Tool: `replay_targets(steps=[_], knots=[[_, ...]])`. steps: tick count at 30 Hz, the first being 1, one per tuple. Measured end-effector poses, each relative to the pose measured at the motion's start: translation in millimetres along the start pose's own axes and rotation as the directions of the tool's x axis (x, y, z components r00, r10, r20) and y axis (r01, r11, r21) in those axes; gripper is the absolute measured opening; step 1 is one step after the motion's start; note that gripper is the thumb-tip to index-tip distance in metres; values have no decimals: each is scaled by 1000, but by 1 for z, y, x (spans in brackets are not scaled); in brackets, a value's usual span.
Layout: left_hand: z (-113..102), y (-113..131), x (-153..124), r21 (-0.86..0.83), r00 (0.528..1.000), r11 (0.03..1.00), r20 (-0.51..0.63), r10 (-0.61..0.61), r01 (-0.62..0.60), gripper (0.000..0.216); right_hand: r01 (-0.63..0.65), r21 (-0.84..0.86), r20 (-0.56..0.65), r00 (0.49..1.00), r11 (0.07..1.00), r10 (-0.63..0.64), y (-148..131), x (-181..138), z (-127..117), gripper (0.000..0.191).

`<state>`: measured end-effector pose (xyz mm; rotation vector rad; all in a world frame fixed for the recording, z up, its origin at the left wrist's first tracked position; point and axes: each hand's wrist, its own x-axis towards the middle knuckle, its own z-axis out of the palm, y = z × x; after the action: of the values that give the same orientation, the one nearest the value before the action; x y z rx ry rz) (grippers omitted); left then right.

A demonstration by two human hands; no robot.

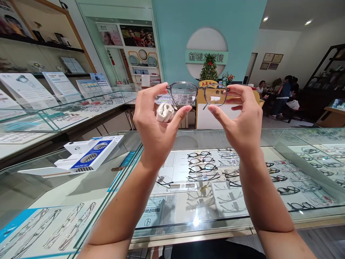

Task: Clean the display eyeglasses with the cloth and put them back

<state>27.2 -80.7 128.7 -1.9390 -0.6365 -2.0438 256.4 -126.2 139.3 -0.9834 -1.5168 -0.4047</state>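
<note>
A pair of grey translucent-framed glasses [198, 94] is held up at chest height above the glass display counter [172, 144]. My left hand [156, 122] pinches the frame's left end with its fingertips and keeps a crumpled white cloth [165, 112] tucked against the palm. My right hand [242, 118] pinches the right end of the frame, thumb below and fingers on top. The lenses face away from me toward the shop.
Under the counter glass lie several rows of spectacle frames [203, 167]. A blue-and-white box [91, 154] sits on the counter at left. More display cases line the left wall. A yellow reception desk [207, 115] and a small Christmas tree [208, 68] stand ahead; people sit at far right [283, 93].
</note>
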Motion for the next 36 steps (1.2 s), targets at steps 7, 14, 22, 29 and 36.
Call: replay_targets(steps=[7, 14, 22, 29, 36], knots=[[9, -15, -4, 29, 997, 997, -20, -74, 75, 74, 146, -80, -96, 984, 986, -153, -5, -6, 15, 54], [20, -32, -9, -93, 993, 993, -83, -81, 73, 79, -40, 151, 13, 999, 988, 38, -13, -5, 18, 59], [19, -34, -12, -41, 993, 999, -113, -22, 17, 79, -110, 273, 22, 994, 956, 108, -6, 1, 21, 44], [22, -30, -10, -67, 991, 996, -123, -58, 50, 84, -117, 371, -14, 991, 921, 132, -2, 3, 21, 45], [24, -45, -12, -126, 996, 990, -62, -67, 59, 89, -117, 385, 12, 992, 915, 122, -4, 3, 19, 46]])
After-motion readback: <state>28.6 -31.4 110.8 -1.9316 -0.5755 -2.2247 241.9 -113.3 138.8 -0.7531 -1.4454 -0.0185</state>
